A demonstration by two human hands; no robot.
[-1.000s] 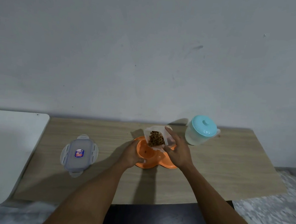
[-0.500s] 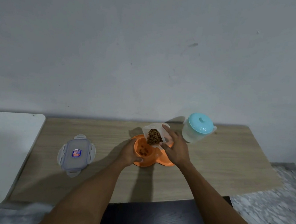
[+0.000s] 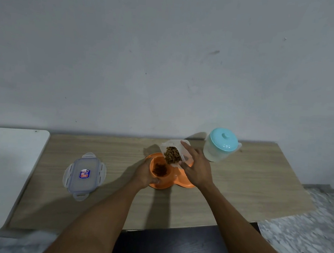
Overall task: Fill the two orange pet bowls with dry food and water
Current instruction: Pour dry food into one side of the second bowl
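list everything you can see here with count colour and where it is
wooden table: one, light brown, centre
pet bowls: two joined, orange, mid table
food container: one, clear, tilted over left bowl, kibble inside
lid: one, clear, blue label, table's left
jug: one, pale, turquoise top, back right
white table: one, white, far left
left hand: one, holds left bowl's rim
right hand: one, grips food container

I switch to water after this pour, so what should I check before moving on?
1. Kibble in left bowl: ok, some is in.
2. Food container tilted over that bowl, gripped by right hand: ok.
3. Left hand holds the bowl rim: ok.
4. Right bowl bare for water: cannot tell, hand covers it.
5. Jug upright and capped: ok.
6. Container lid lies flat on table: ok.
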